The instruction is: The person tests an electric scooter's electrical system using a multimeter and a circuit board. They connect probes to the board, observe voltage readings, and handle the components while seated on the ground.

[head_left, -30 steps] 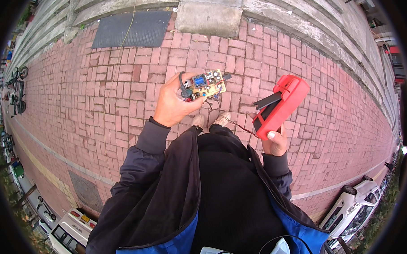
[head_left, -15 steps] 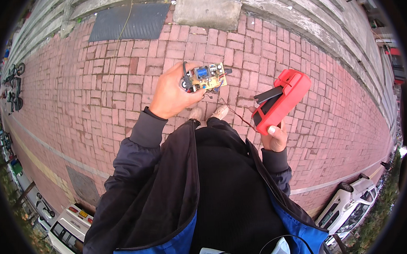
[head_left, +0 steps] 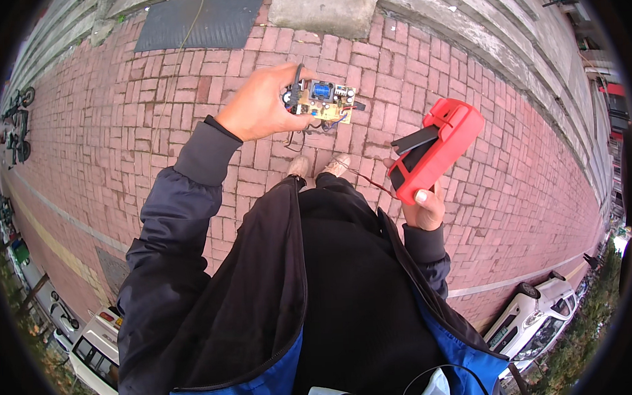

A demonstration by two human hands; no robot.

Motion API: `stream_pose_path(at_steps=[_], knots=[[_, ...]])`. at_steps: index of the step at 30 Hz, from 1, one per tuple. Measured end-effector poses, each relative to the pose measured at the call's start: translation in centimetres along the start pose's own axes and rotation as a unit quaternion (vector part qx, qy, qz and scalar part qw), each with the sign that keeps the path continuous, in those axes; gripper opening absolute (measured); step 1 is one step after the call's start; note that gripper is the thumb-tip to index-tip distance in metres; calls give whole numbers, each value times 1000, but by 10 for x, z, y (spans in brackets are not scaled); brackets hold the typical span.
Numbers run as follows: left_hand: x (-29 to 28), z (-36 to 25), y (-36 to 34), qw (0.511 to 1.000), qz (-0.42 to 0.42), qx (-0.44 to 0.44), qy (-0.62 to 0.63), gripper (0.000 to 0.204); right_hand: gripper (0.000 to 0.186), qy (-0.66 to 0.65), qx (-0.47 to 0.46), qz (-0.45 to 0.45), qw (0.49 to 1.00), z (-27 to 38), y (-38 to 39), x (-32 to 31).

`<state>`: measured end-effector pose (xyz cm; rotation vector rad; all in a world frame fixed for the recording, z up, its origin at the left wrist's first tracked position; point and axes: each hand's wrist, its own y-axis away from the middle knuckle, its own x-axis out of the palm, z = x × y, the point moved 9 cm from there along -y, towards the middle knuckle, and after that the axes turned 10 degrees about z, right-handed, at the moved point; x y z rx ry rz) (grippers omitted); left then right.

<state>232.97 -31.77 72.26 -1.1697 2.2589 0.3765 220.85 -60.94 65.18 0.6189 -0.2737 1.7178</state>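
Observation:
My left hand (head_left: 257, 105) grips a small yellow circuit board (head_left: 332, 115) by its left end, thumb and fingers closed around it. The board carries a blue-wrapped transformer (head_left: 321, 91), small components and loose wires. A black cord loops over my fingers at that end. On the right, my right hand (head_left: 426, 209) is closed around the lower end of a red multimeter (head_left: 450, 133), held tilted. Its dark stand (head_left: 417, 139) is folded out. A thin dark red lead (head_left: 372, 184) runs from near the multimeter toward my shoes; its far end is unclear.
Red brick paving (head_left: 188, 125) lies underfoot, with my shoes (head_left: 336, 165) below the hands. Beyond are a dark ribbed mat (head_left: 198, 24), a concrete slab (head_left: 323, 10) and steps. A white car (head_left: 532, 315) is at lower right, another vehicle (head_left: 95, 351) at lower left, motorbikes (head_left: 19, 128) far left.
My left hand has moved up and slightly right with the circuit board, stretching farther from my body. My right hand and the multimeter have shifted only slightly.

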Motion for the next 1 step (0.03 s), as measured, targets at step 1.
stream_pose_path(at_steps=[1], knots=[[1,2,-2,1000,17,-9,-9,55,94,1,3,2,1000,0,1,0]])
